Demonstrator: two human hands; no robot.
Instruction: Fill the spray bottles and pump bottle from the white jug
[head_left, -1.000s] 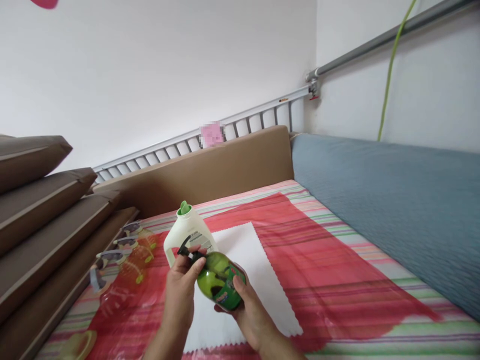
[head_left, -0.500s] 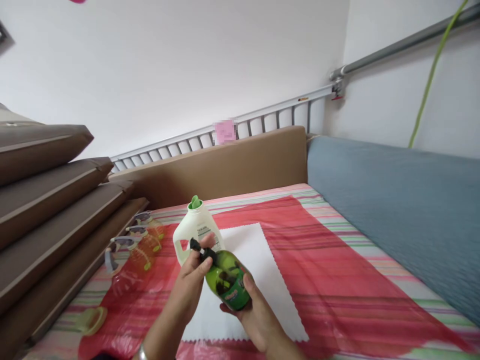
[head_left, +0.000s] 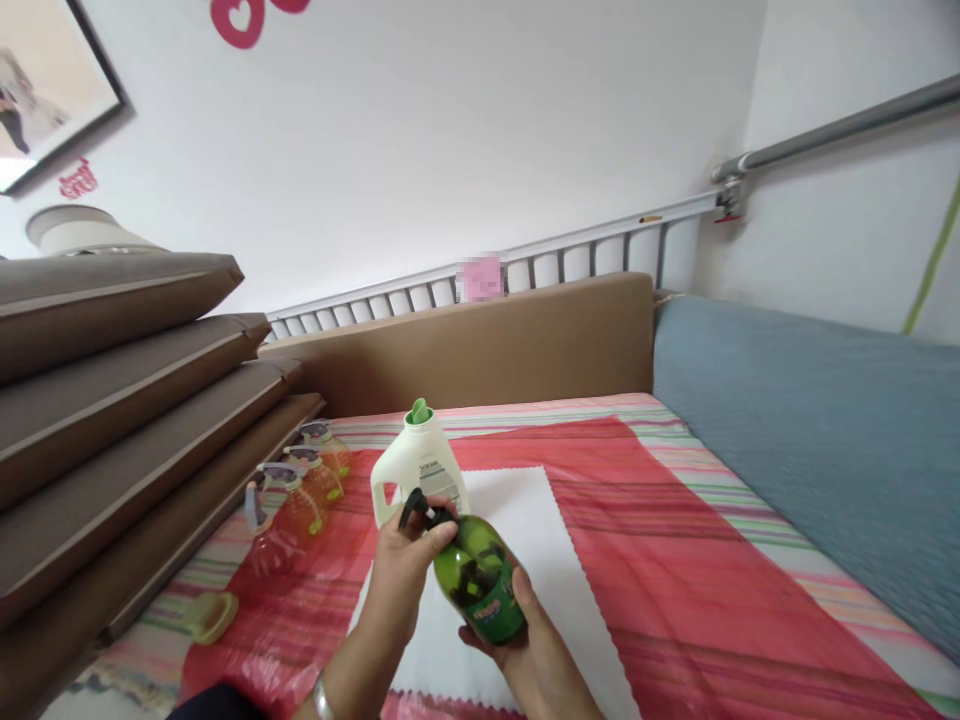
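Both hands hold a green pump bottle with a dark pump head, tilted over a white scallop-edged sheet. My left hand has its fingers closed around the collar below the pump head. My right hand grips the lower end of the bottle, thumb on its near side. Just behind stands a large white jug with a side handle and an open neck showing a green spout. The pump bottle and left hand cover part of the jug's lower front.
Several clear spray-type bottles with grey tops line the left, near a yellowish cap. Red plastic sheeting covers the striped cloth. Stacked brown cushions rise at left, a tan board behind, a blue padded panel at right.
The view has shifted left and up, so everything sits farther right and slightly lower, and a picture frame shows. Both hands keep their grip on the pump bottle.
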